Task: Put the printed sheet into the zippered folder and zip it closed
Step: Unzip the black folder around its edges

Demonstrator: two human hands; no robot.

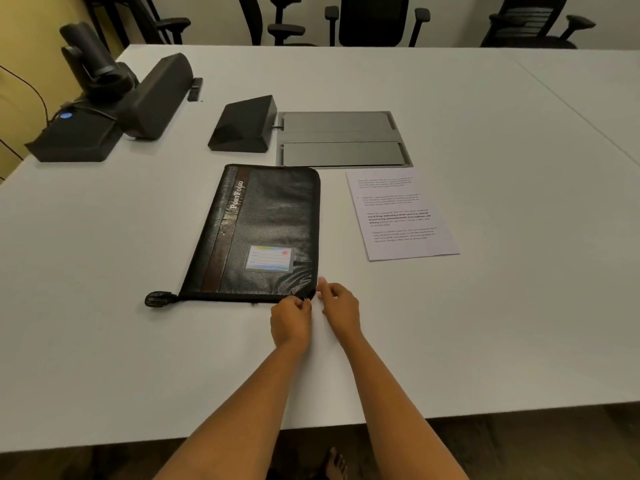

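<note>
A black zippered folder [266,233] marked "PortFolio" lies flat in the middle of the white table [502,323], closed, with a label window on its cover and a strap tab at its near left corner. The printed sheet [401,213] lies flat on the table just right of it, apart from it. My left hand [290,320] pinches at the folder's near edge by the near right corner, where the zipper runs. My right hand [337,304] touches that same corner from the right, fingers curled on the edge. The zipper pull itself is hidden by my fingers.
A grey cable hatch [341,138] is set in the table behind the folder, with a black wedge-shaped device [244,124] at its left. A black speaker bar and camera unit [114,95] stand far left. Office chairs [374,20] line the far side.
</note>
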